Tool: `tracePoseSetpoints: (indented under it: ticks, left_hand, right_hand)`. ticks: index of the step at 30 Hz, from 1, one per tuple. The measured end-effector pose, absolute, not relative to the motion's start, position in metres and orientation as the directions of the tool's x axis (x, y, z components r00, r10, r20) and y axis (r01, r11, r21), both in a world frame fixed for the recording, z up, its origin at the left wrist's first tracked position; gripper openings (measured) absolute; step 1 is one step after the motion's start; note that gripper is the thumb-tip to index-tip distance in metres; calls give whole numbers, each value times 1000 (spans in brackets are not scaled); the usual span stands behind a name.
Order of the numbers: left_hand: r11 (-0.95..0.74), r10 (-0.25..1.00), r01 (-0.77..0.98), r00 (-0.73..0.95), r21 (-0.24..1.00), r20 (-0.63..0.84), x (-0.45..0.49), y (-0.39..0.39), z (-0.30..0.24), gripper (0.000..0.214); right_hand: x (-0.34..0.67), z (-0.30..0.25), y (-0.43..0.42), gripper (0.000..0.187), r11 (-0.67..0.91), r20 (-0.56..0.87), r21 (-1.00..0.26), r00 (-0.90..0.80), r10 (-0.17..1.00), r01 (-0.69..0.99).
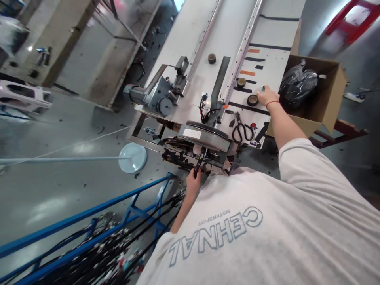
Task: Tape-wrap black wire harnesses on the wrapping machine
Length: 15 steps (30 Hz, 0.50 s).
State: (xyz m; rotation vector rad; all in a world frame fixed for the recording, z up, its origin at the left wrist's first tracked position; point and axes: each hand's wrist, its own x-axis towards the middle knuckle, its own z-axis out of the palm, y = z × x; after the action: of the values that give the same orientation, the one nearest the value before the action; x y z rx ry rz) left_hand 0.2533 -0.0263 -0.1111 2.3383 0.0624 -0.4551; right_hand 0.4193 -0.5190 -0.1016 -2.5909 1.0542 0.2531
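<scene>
My left hand [193, 180] is closed around a thin black cable or handle [200, 160] at the near edge of the white workbench [190, 43], just below a round black-and-grey disc unit [204, 134]. My right hand [267, 96], with a red band on its wrist, reaches out and rests fingers down on the bench top. It lies right beside a roll of black tape [252, 100]. What its fingertips touch is hidden. Black scissors [242, 130] lie between the two hands.
Two more tape rolls [241, 82] [211, 58] sit on the bench, with black and orange strips and two metal rails [246, 43]. An open cardboard box [323, 99] holds a black bag at right. A blue rack [89, 233] hung with black cables stands at lower left. A grey motor [157, 99] is on the bench's left.
</scene>
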Motion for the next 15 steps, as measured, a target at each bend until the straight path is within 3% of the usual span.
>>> tracePoseSetpoints:
  ticks: [5, 10, 15]
  left_hand:
    - [-709, -93, 214, 916, 672, -390, 239, -17, -117, 33]
    - [-741, -76, 272, 875, 614, -478, 229, -1, -123, 34]
    - [-764, -70, 307, 835, 567, -546, 229, 17, -134, 35]
  right_hand:
    - [423, -104, -525, 63, -629, -280, -269, 684, -674, -730]
    - [424, -112, -529, 74, -654, -265, -275, 710, -653, -705]
    - [408, -103, -521, 73, -725, -309, -182, 739, -599, -664]
